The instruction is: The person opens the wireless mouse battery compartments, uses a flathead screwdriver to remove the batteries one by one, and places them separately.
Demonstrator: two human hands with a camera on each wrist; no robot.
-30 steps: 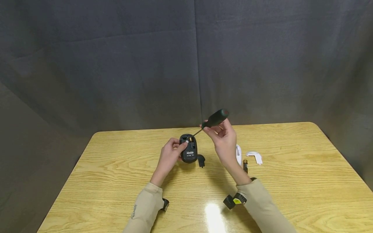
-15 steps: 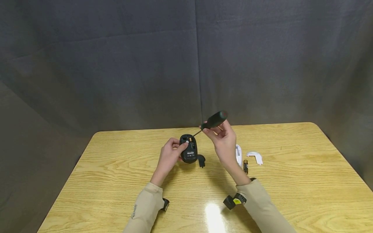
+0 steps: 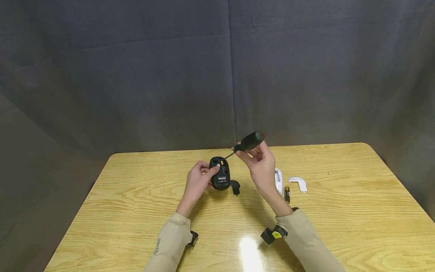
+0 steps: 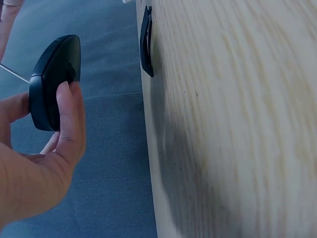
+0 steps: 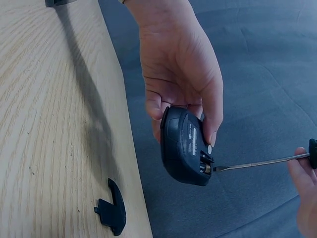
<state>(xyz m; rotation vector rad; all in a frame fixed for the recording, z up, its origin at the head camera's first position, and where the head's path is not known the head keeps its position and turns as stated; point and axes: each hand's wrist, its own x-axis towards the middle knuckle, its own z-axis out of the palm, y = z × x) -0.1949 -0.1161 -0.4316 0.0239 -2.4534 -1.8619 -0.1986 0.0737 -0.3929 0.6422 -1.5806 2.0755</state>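
Left hand [image 3: 198,181] grips the upturned black mouse [image 3: 220,173]; right hand [image 3: 259,164] fingers curl round the screwdriver [image 3: 247,142], tip at the battery bay, black cover [image 3: 235,187] beside

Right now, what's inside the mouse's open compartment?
A battery sits in the mouse, its gold end showing, with the screwdriver tip at it. The rest of the bay is too dark and small to make out.

Light: even, overhead | glare: white patch on table [image 3: 249,251] | wrist views: bluish, soft-focus
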